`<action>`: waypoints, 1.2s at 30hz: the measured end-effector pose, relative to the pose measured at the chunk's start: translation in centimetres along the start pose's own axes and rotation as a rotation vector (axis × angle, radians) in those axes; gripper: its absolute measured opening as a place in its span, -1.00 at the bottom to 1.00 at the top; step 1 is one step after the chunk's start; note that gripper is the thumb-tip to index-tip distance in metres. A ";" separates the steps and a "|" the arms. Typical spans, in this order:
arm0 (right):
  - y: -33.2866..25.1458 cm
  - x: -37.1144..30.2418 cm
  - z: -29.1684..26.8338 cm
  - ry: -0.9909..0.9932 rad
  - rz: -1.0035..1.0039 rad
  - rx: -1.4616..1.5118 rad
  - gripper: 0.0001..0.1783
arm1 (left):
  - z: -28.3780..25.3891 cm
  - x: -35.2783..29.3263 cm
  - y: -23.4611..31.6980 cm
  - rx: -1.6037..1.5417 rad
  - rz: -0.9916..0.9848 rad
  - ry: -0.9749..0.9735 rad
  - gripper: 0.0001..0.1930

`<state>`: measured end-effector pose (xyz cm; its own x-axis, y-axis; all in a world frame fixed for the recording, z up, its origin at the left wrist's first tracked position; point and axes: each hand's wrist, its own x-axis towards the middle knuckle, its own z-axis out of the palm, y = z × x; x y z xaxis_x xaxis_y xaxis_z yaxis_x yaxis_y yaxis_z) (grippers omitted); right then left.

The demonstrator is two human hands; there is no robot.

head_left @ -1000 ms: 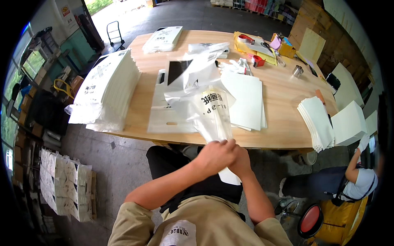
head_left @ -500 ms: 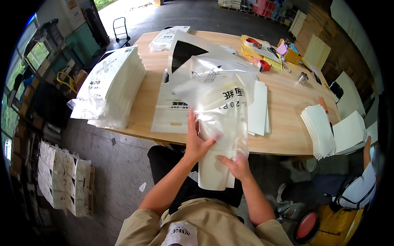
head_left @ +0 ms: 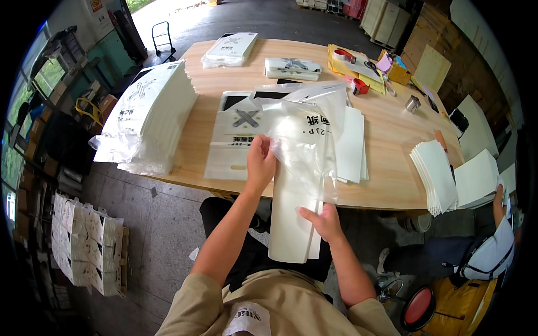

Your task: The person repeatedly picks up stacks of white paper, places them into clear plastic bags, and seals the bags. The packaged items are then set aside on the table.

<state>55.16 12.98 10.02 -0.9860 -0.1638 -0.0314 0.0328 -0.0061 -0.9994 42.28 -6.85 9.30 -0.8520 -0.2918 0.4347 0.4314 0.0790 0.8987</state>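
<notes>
A clear plastic bag [head_left: 300,120] with black print covers the upper part of a bundle of white paper sheets [head_left: 291,224]. The bundle hangs over the table's front edge in front of me. My left hand [head_left: 261,164] is closed on the left edge of the bag's mouth. Lower down, my right hand [head_left: 325,222] grips the right edge of the sheets, thumb on top and fingers hidden beneath. Under the bag lies a flat printed plastic bag [head_left: 230,159] with a handle slot. Loose white sheets [head_left: 352,148] lie just right of the bag.
A tall stack of packed printed bags [head_left: 148,112] stands on the table's left. Smaller bag stacks [head_left: 230,49] [head_left: 292,68] lie farther back. Red tape dispensers [head_left: 359,86] and a metal cup [head_left: 413,104] are right. A fanned paper pile [head_left: 434,176] sits near another person's arm [head_left: 499,204].
The raised bag has come down and its mouth has slid up the paper, baring more sheets. My left hand has gone from spread fingers to a grip on the bag's edge.
</notes>
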 end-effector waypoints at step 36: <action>0.9 -0.1 0.0 -0.195 0.297 0.317 -0.72 | -9.4 -5.9 -2.1 -0.240 -0.394 0.013 -0.40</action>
<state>55.26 12.97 9.12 -0.8783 -0.3857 -0.2825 0.3870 -0.2267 -0.8938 49.22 -14.26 4.34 -0.9617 -0.2673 0.0602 0.1329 -0.2630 0.9556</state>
